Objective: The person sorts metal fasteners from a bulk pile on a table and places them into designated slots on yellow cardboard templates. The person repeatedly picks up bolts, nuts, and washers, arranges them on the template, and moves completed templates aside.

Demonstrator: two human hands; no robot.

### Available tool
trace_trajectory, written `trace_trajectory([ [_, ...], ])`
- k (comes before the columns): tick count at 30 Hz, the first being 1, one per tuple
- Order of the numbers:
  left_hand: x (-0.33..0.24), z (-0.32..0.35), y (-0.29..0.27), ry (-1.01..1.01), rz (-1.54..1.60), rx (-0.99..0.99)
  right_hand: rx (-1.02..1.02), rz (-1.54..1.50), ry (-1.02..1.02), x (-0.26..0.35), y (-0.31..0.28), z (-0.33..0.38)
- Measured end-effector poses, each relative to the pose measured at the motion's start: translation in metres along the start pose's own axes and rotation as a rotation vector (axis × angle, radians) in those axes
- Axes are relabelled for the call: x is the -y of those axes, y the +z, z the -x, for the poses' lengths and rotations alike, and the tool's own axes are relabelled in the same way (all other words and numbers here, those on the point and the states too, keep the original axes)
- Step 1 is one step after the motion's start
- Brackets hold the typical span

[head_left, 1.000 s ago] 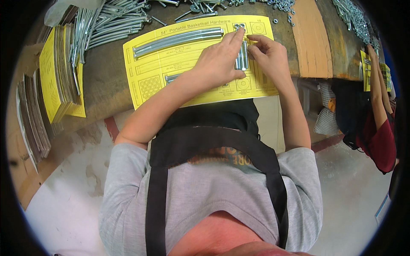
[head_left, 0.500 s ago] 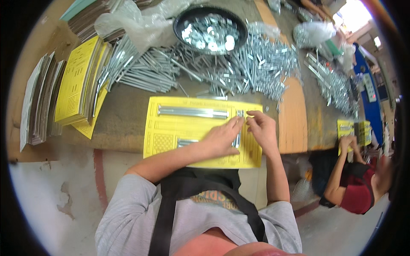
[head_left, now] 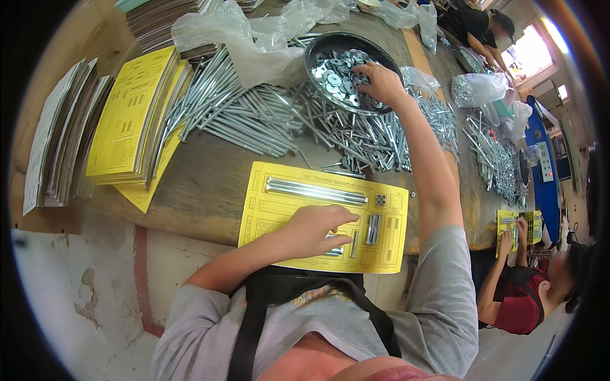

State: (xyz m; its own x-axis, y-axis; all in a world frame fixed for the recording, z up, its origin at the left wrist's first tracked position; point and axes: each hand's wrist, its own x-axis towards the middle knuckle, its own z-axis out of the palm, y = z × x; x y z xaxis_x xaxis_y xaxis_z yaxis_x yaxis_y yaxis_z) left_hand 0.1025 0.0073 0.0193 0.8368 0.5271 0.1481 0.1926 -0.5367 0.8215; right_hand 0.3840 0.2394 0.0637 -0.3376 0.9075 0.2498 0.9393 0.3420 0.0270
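A yellow printed card (head_left: 259, 213) lies at the table's front edge. Across its upper part run long bolts (head_left: 316, 190), with a small cluster of nuts (head_left: 380, 199) to their right and shorter bolts (head_left: 373, 229) below those. My left hand (head_left: 314, 232) rests over the card's middle, fingers stretched out, partly covering more metal pieces (head_left: 335, 251). My right hand (head_left: 383, 84) reaches into a black bowl (head_left: 309, 70) of flat washers (head_left: 340, 79). Its thumb and fingers are apart at the washers, and no washer shows in its grasp.
Long bolts (head_left: 248, 120) and shorter bolts (head_left: 362, 136) lie piled around the bowl. Stacked yellow cards (head_left: 130, 117) stand left, behind crumpled clear plastic (head_left: 254, 47). At right, a person in a dark red shirt (head_left: 524, 301) handles another yellow card; someone in black (head_left: 470, 28) leans in far off.
My right hand has left the card and gone up into the washer bowl. My left hand has shifted down from the nuts, uncovering the shorter bolts. The view has shifted too.
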Motion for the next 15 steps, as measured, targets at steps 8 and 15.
trace_trajectory([
  [8, 0.014, 0.007, -0.014, -0.078, 0.131, -0.170, 0.063, -0.003, 0.088, 0.005, -0.005, -0.007],
  [15, 0.024, -0.027, -0.036, -0.162, 0.483, -0.395, -0.319, -0.317, 0.417, 0.011, -0.016, 0.021],
])
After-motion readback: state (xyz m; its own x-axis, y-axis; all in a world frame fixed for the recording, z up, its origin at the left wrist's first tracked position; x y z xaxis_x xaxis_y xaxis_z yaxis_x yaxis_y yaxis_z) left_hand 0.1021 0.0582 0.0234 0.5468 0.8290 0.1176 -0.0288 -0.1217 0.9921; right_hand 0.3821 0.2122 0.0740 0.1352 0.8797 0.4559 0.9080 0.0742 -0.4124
